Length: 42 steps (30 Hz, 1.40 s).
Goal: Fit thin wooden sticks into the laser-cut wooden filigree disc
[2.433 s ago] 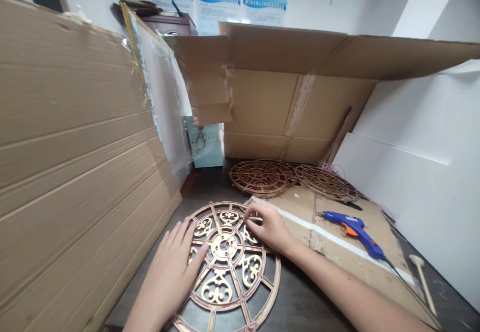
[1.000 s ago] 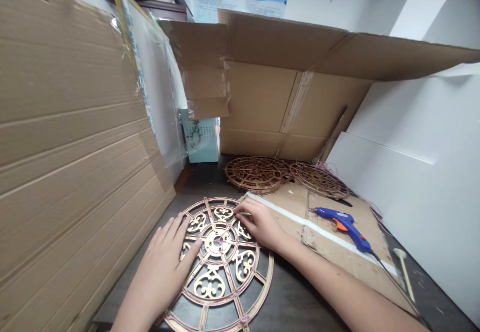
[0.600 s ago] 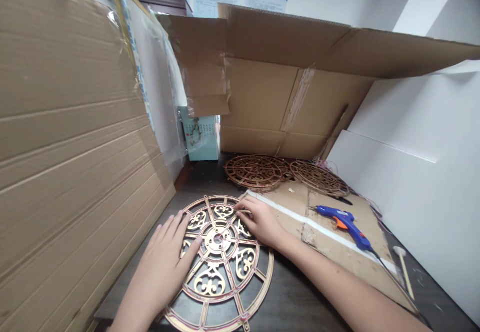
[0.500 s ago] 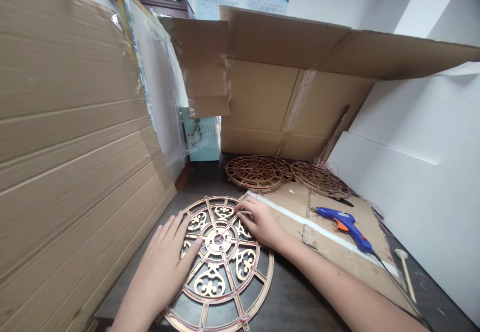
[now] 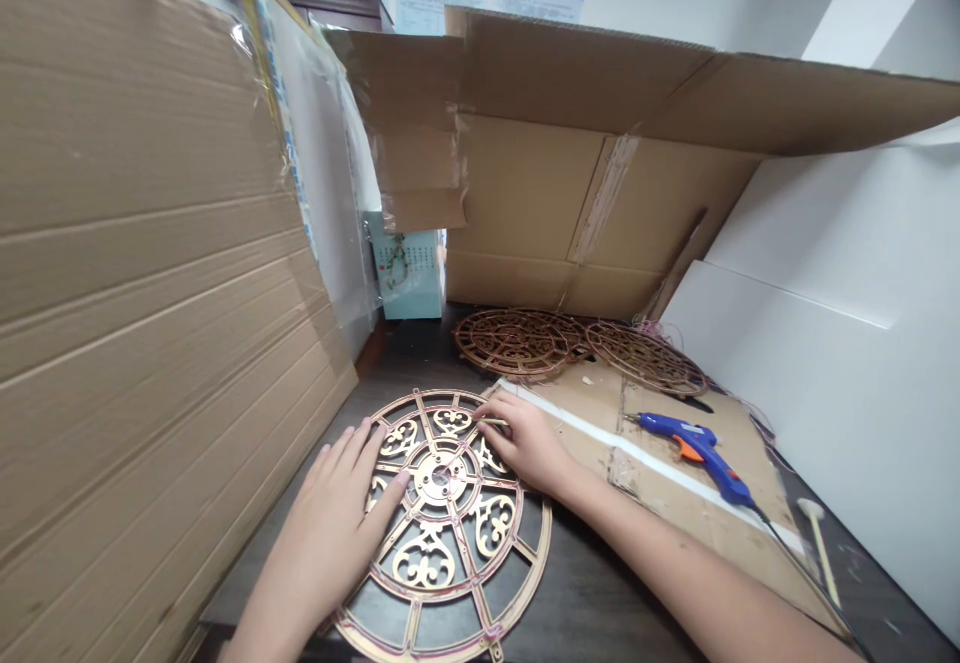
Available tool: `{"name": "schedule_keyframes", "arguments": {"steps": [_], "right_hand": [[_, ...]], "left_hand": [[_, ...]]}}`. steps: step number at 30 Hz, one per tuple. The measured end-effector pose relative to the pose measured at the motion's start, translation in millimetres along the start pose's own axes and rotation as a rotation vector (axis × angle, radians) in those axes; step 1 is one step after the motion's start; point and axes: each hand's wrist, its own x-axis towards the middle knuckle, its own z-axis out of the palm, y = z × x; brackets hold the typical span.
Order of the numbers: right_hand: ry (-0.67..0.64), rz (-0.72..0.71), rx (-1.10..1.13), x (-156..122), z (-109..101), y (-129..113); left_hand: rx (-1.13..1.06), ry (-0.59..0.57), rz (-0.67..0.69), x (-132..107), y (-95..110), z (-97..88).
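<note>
A round openwork wooden wheel (image 5: 427,482) with scroll ornaments and pinkish-red wire along its rings and spokes lies flat on the dark table. Over its left side rests my left hand (image 5: 341,503), fingers stretched out and the thumb reaching toward the hub. My right hand (image 5: 529,443) is at the upper right part of the wheel, its thumb and fingers pinching a thin pale stick (image 5: 493,422). The stick's tip points left, close to the inner ring; whether it touches the wire I cannot tell.
Two more openwork wheels (image 5: 517,343) lie at the back. To the right, a blue glue gun (image 5: 701,453) rests on a cardboard sheet (image 5: 581,398), near a white-headed stick (image 5: 821,548). Tall cardboard (image 5: 150,293) walls the left; a light-blue box (image 5: 411,278) stands behind.
The whole view has shifted slightly. My left hand stays on the wheel, and the thin stick in my right hand shows a little more clearly now.
</note>
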Motion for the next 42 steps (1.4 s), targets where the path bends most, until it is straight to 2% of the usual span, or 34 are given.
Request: {"name": "schedule_keyframes", "arguments": {"steps": [16,35,42], "right_hand": [[-0.009,-0.013,0.022,0.0,0.1,-4.5],[-0.018,-0.005,0.003,-0.3,-0.3,-3.0],[-0.008,-0.014,0.014,0.3,-0.5,-5.1]], "left_hand": [[0.098,-0.031,0.007,-5.4,5.5,-4.5],[0.016,-0.016,-0.002,-7.0,0.7,-3.1],[-0.038,0.041,0.013,-8.6,-3.1,-0.8]]}}
